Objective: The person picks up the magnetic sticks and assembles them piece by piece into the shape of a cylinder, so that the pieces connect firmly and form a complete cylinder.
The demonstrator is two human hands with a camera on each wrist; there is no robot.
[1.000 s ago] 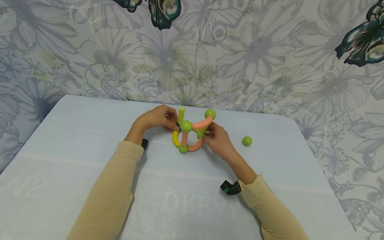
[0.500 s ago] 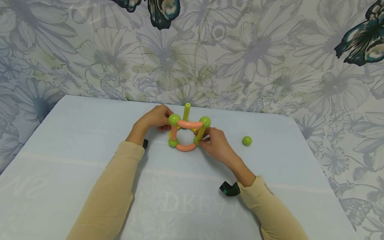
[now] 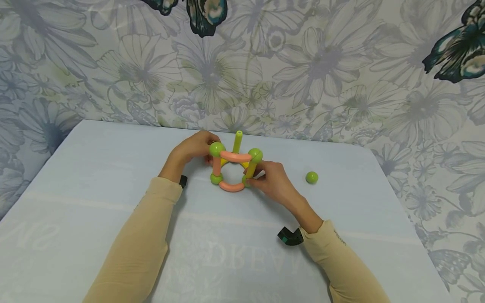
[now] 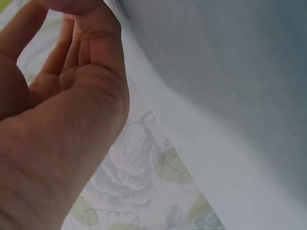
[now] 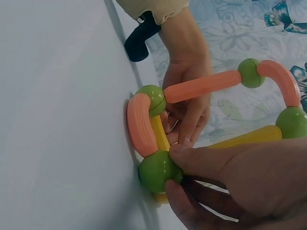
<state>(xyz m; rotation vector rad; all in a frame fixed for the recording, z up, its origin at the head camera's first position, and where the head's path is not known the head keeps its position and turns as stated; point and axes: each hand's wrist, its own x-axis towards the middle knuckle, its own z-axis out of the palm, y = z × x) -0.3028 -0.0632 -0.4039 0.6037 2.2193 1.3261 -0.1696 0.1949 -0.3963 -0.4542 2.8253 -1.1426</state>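
A toy frame of green balls, orange rods [image 3: 235, 157] and yellow rods stands on the white table, with one yellow-green rod [image 3: 237, 142] pointing up at its back. My right hand [image 3: 270, 179] pinches the lower right green ball [image 5: 160, 171] between thumb and finger, beside an upright yellow rod [image 3: 251, 169]. My left hand [image 3: 195, 147] is at the frame's far left side, partly behind the upper left green ball [image 3: 217, 149]. Its fingers are bent close to a yellow curved rod [image 5: 159, 133]; their tips are hidden, so I cannot tell whether they grip it.
A loose green ball [image 3: 312, 177] lies on the table [image 3: 212, 252] to the right of the frame. Beyond the table's back edge rises a wall [image 3: 242, 67] with floral paper and butterfly decorations. Dark wrist devices [image 3: 291, 236] sit by both cuffs.
The toy frame has turned and shifted left, so an orange side now faces front. Its upright rod has moved from near my left fingers toward the back middle. The loose ball has stayed put.
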